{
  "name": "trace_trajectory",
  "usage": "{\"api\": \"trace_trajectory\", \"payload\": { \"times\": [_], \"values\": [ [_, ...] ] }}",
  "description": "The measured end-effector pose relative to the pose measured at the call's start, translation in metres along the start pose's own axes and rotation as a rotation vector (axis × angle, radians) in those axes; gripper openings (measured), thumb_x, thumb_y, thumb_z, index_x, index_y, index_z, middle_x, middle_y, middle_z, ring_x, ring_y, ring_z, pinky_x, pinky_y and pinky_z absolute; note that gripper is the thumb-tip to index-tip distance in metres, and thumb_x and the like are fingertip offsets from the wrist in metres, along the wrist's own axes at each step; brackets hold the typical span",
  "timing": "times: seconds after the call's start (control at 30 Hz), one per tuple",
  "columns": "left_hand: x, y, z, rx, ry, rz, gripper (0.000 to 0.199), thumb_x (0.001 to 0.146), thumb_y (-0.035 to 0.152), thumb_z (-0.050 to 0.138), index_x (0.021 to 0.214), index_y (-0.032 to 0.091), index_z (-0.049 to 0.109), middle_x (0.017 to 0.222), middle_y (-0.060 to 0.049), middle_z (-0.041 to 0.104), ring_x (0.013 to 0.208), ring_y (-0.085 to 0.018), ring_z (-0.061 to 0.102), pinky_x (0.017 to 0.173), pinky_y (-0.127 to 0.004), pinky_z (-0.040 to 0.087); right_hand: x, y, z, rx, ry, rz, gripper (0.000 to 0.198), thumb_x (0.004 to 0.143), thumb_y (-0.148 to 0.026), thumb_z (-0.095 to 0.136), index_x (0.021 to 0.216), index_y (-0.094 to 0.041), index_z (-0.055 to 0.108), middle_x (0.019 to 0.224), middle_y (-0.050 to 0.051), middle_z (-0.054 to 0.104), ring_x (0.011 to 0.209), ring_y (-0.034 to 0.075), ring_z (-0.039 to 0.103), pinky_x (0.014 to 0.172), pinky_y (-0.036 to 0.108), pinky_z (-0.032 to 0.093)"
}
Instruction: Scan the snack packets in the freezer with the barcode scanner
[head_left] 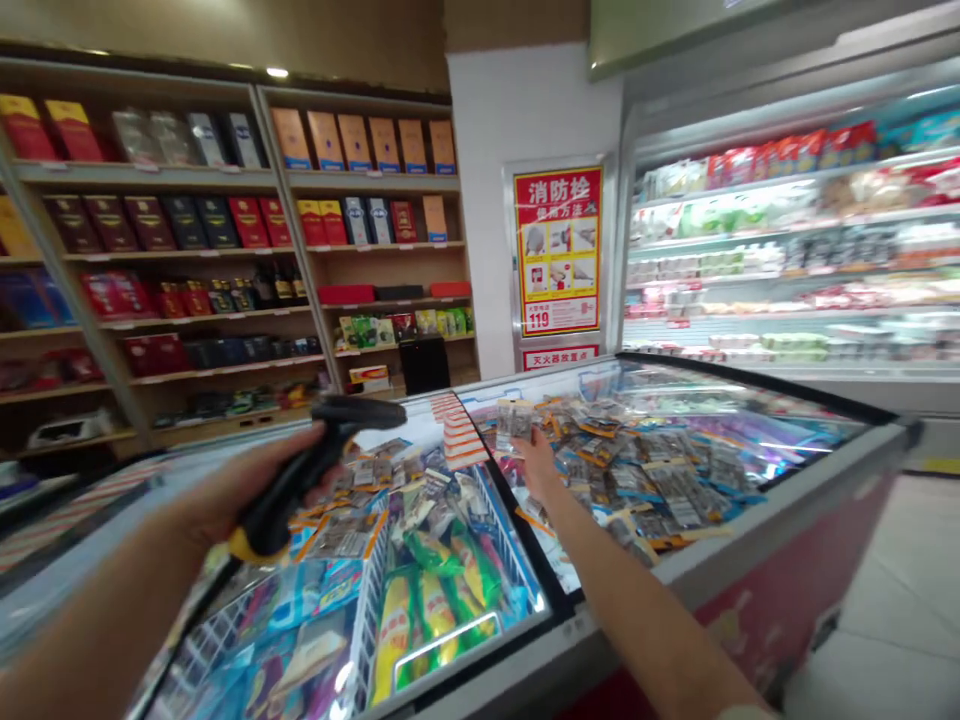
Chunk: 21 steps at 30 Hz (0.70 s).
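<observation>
My left hand (236, 475) is wrapped round the grip of a black and yellow barcode scanner (294, 487). The scanner's head points right, and a dark cable runs down from its base. Between the fingers of my right hand (538, 462) is a small flat packet (513, 418), raised upright over the freezer. Beyond and to the right of that hand, many similar packets (637, 455) with orange and blue edges lie heaped on the glass lid. A smaller group of packets (345, 530) lies on the left side, partly behind the scanner. Orange-and-white striped paper strips (459, 436) rest near the middle divider.
The chest freezer (480, 665) fills the foreground, with green and yellow ice-cream packs (439, 600) in a white wire basket (369, 605). Shelves of boxed goods (187, 222) stand behind at left. A red fire-hydrant sign (559, 250) hangs centrally, with an open refrigerated case (795, 240) at right.
</observation>
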<state>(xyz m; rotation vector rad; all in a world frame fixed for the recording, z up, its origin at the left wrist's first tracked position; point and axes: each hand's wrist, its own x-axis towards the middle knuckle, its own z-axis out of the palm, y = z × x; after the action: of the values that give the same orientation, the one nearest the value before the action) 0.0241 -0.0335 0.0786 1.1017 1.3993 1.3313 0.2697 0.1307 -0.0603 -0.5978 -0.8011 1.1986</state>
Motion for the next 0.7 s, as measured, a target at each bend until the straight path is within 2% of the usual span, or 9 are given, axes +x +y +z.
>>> {"api": "trace_trajectory", "payload": {
  "times": [0.07, 0.1, 0.13, 0.2, 0.33, 0.5, 0.7],
  "values": [
    [0.019, -0.018, 0.022, 0.000, -0.253, -0.122, 0.031, 0.078, 0.037, 0.048, 0.072, 0.009, 0.060, 0.055, -0.003, 0.057, 0.043, -0.010, 0.048, 0.042, -0.020, 0.039, 0.004, -0.001, -0.005, -0.024, 0.026, -0.043, 0.031, 0.051, -0.016, 0.058, 0.081, -0.020, 0.052, 0.072, -0.004, 0.063, 0.068, 0.012, 0.056, 0.072, 0.027, 0.042],
    [0.027, -0.028, 0.032, -0.019, -0.363, -0.168, 0.028, 0.077, 0.036, 0.050, 0.069, 0.011, 0.060, 0.054, -0.003, 0.057, 0.043, -0.009, 0.048, 0.041, -0.020, 0.039, 0.006, -0.002, -0.007, -0.038, 0.032, -0.055, 0.030, 0.051, -0.016, 0.057, 0.080, -0.019, 0.053, 0.071, -0.004, 0.062, 0.067, 0.012, 0.056, 0.071, 0.027, 0.042],
    [0.033, -0.039, 0.041, -0.047, -0.436, -0.190, 0.028, 0.076, 0.036, 0.051, 0.067, 0.011, 0.060, 0.054, -0.003, 0.057, 0.042, -0.009, 0.048, 0.042, -0.019, 0.039, 0.007, -0.003, -0.009, -0.054, 0.027, -0.061, 0.030, 0.050, -0.015, 0.057, 0.080, -0.019, 0.053, 0.070, -0.004, 0.062, 0.066, 0.012, 0.056, 0.070, 0.027, 0.042],
    [0.042, -0.056, 0.052, -0.114, -0.494, -0.233, 0.027, 0.074, 0.038, 0.054, 0.068, 0.012, 0.060, 0.056, -0.004, 0.059, 0.044, -0.010, 0.050, 0.043, -0.019, 0.041, 0.009, -0.005, -0.012, -0.085, 0.004, -0.068, 0.029, 0.050, -0.013, 0.055, 0.078, -0.018, 0.054, 0.068, -0.004, 0.061, 0.063, 0.011, 0.054, 0.068, 0.026, 0.042],
    [0.048, -0.068, 0.057, -0.172, -0.518, -0.274, 0.028, 0.073, 0.040, 0.055, 0.071, 0.012, 0.060, 0.058, -0.005, 0.060, 0.044, -0.010, 0.051, 0.043, -0.020, 0.042, 0.011, -0.007, -0.016, -0.136, -0.007, -0.068, 0.025, 0.049, -0.011, 0.054, 0.074, -0.018, 0.054, 0.062, -0.006, 0.058, 0.058, 0.010, 0.051, 0.064, 0.024, 0.041],
    [0.047, -0.061, 0.057, -0.220, -0.462, -0.259, 0.026, 0.074, 0.038, 0.054, 0.071, 0.013, 0.057, 0.055, -0.004, 0.059, 0.041, -0.010, 0.050, 0.040, -0.018, 0.041, 0.015, -0.004, -0.016, -0.158, -0.012, -0.031, 0.024, 0.049, -0.011, 0.053, 0.072, -0.018, 0.054, 0.058, -0.007, 0.056, 0.056, 0.009, 0.050, 0.061, 0.023, 0.040],
    [0.053, -0.060, 0.055, -0.270, -0.402, -0.254, 0.025, 0.079, 0.034, 0.046, 0.072, 0.012, 0.055, 0.052, -0.004, 0.058, 0.039, -0.009, 0.050, 0.037, -0.018, 0.039, 0.017, 0.006, -0.013, -0.157, -0.041, 0.030, 0.024, 0.050, -0.012, 0.052, 0.073, -0.019, 0.054, 0.062, -0.005, 0.060, 0.058, 0.011, 0.053, 0.058, 0.024, 0.042]
  ]
}}
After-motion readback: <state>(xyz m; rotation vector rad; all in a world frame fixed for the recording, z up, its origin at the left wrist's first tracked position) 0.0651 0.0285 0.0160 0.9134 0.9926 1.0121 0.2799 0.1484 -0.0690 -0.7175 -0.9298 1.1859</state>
